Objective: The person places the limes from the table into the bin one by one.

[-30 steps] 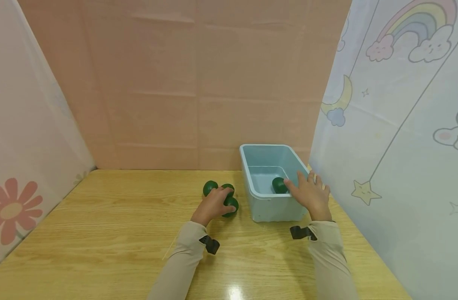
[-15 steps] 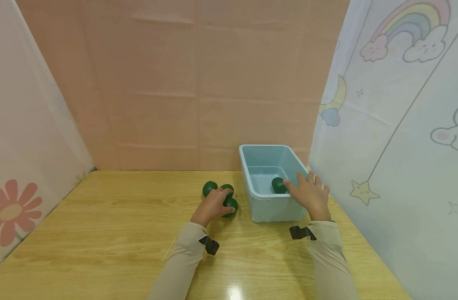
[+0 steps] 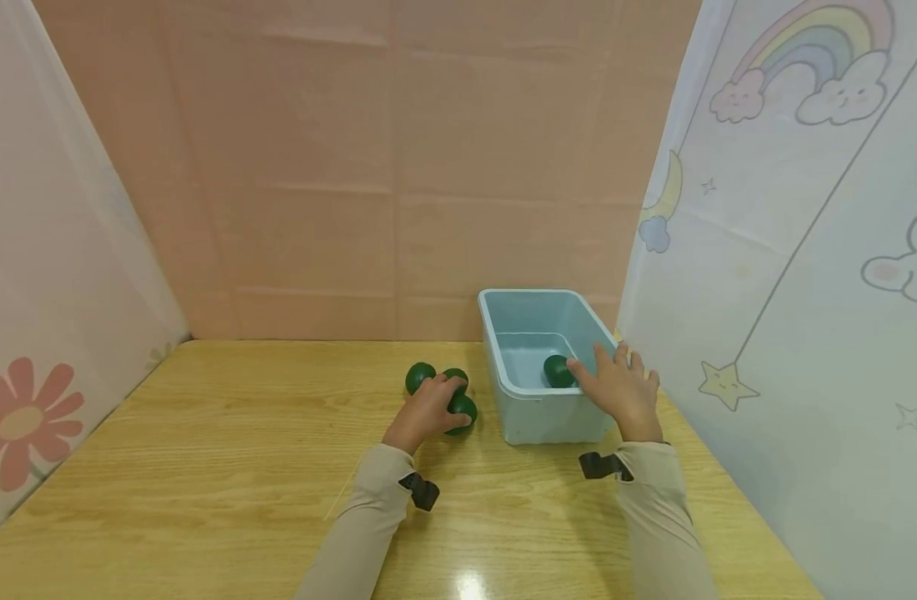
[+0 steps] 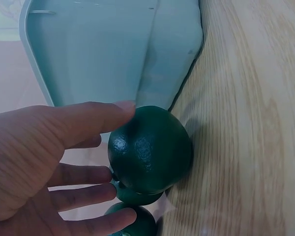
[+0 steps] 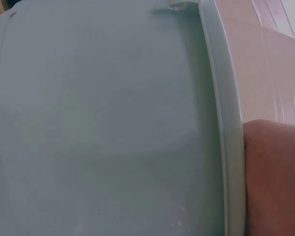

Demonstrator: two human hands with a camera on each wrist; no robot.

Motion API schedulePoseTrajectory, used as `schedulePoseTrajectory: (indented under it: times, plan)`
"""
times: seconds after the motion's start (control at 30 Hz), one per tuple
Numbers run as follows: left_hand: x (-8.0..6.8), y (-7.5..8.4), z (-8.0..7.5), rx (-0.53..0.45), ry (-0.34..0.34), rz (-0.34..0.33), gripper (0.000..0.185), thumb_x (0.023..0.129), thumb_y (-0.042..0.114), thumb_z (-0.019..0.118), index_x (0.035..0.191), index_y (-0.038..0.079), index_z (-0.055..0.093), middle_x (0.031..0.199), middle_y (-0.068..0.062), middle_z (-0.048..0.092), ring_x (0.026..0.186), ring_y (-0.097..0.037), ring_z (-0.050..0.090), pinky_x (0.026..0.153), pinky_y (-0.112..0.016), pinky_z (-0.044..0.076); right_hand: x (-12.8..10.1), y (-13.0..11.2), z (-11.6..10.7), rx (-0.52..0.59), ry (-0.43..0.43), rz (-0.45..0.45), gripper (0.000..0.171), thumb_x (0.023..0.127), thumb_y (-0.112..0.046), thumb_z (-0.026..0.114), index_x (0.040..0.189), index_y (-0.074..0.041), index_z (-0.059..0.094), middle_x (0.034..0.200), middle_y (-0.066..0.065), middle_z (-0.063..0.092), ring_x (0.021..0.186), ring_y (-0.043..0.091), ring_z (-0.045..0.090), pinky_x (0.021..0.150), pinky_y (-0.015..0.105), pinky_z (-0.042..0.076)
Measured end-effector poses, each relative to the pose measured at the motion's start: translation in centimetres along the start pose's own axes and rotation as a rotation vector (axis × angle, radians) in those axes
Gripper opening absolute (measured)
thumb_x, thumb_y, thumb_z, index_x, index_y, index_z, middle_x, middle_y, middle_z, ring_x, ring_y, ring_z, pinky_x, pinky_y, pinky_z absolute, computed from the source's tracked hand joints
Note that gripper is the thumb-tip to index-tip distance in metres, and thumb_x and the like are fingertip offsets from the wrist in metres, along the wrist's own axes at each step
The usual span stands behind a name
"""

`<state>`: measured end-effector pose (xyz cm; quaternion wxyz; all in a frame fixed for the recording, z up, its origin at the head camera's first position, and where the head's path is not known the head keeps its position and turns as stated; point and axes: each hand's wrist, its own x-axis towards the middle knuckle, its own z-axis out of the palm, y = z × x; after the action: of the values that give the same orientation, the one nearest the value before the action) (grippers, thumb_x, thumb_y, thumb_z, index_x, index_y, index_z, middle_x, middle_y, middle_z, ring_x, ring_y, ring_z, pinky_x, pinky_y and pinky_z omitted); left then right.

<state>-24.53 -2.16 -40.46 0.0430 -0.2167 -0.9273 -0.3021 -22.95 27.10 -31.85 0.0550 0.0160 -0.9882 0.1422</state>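
One green ball (image 3: 558,370) lies in the blue bin (image 3: 537,400). Three remain at its 9 o'clock on the table (image 3: 203,467); left hand (image 3: 426,411) fingers curl loosely over the nearest ball (image 4: 150,149). Right hand (image 3: 620,389) rests spread-fingered on the rim.

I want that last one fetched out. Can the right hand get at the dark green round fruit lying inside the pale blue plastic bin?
Probably yes. The right hand rests on the pale blue plastic bin at its rim, beside the dark green round fruit; the bin is open-topped, with nothing over it.
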Motion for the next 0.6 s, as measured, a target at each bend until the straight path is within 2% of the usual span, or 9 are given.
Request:
schedulePoseTrajectory:
  times: [0.3, 0.6]
  plan:
    - [0.04, 0.06, 0.2, 0.024, 0.008, 0.013, 0.058, 0.087, 0.025, 0.081, 0.136, 0.004, 0.059, 0.132, -0.019, 0.056, 0.112, -0.037, 0.055, 0.087, -0.047, 0.053, -0.07, -0.02, 0.01, -0.008, 0.003, -0.001, 0.085, 0.101, -0.063, 0.034, 0.156, 0.002, 0.024, 0.156, 0.042, 0.006, 0.142, 0.06, 0.004, 0.104, 0.08, 0.006]
    - [-0.02, 0.49, 0.27, 0.024, -0.009, 0.006, 0.056, 0.085, 0.023, 0.082, 0.135, 0.006, 0.06, 0.133, -0.018, 0.056, 0.116, -0.038, 0.055, 0.091, -0.05, 0.052, -0.25, -0.13, -0.13, -0.003, 0.001, 0.003, 0.084, 0.102, -0.062, 0.034, 0.155, 0.002, 0.025, 0.156, 0.041, 0.005, 0.142, 0.06, 0.004, 0.104, 0.079, 0.006]
